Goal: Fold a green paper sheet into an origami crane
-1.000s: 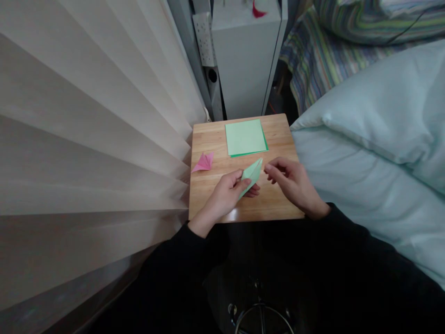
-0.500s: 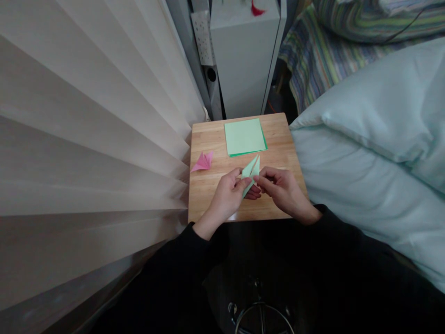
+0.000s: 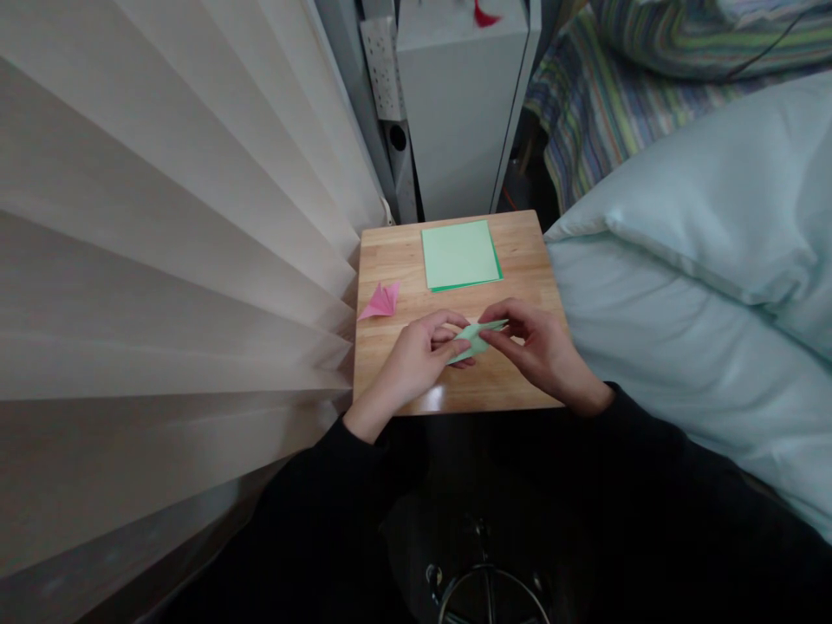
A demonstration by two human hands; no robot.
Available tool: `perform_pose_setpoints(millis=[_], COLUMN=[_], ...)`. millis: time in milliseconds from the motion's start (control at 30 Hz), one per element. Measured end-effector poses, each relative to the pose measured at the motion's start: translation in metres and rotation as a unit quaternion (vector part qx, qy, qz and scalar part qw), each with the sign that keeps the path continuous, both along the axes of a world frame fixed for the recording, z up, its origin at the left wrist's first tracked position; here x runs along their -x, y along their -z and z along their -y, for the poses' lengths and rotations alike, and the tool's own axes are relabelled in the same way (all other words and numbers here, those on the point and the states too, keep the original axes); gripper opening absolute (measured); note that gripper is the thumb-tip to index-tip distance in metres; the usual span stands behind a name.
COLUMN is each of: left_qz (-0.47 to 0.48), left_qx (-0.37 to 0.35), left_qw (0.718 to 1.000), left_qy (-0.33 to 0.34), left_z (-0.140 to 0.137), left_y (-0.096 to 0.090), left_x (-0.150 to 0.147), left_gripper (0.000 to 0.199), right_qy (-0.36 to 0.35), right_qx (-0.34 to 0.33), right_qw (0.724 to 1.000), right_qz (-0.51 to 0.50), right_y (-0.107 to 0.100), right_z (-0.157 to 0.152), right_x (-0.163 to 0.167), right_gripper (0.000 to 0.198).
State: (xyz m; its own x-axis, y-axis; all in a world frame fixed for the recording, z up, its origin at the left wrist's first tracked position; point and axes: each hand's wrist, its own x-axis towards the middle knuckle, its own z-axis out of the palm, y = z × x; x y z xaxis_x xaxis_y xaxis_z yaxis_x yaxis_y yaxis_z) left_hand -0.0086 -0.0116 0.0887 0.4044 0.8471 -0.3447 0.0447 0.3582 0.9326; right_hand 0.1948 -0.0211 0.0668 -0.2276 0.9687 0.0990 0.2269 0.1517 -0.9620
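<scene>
A folded piece of light green origami paper (image 3: 475,339) is held between my two hands, just over the front half of the small wooden table (image 3: 383,373). My left hand (image 3: 425,351) pinches its left end, thumb on top and fingers beneath. The thumb and fingertips of my right hand (image 3: 529,342) close on its right part, where a narrow pointed end sticks out. My fingers hide some of the folds. Beyond the hands lies a stack of square green paper (image 3: 461,253). A folded pink paper piece (image 3: 380,301) rests near the table's left edge.
A pale pleated curtain (image 3: 195,260) runs along the table's left side. Behind the table stands a white cabinet (image 3: 461,121). Light blue bedding (image 3: 682,286) borders the right side. Below the front edge is a metal chair base (image 3: 487,572).
The folded green paper has turned clockwise, from pointing away from me to pointing right. My right hand has shifted its hold on it, and my left hand has tilted with it.
</scene>
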Motion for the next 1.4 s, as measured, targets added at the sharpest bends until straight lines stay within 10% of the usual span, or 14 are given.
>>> perform_pose_setpoints(millis=[733, 1400], left_qz=[0.024, 0.053], left_qx=[-0.072, 0.099], left_qw=[0.995, 0.994], left_qy=[0.058, 0.016], left_z=[0.001, 0.001], left_y=[0.005, -0.003], left_x=[0.004, -0.001], left_gripper=[0.008, 0.022], right_qy=[-0.034, -0.013], right_qx=[0.003, 0.108], right_qw=[0.999, 0.990], right_qz=[-0.001, -0.086], right_y=[-0.009, -0.023], right_z=[-0.001, 0.000], right_x=[-0.001, 0.001], right_gripper=[0.006, 0.013])
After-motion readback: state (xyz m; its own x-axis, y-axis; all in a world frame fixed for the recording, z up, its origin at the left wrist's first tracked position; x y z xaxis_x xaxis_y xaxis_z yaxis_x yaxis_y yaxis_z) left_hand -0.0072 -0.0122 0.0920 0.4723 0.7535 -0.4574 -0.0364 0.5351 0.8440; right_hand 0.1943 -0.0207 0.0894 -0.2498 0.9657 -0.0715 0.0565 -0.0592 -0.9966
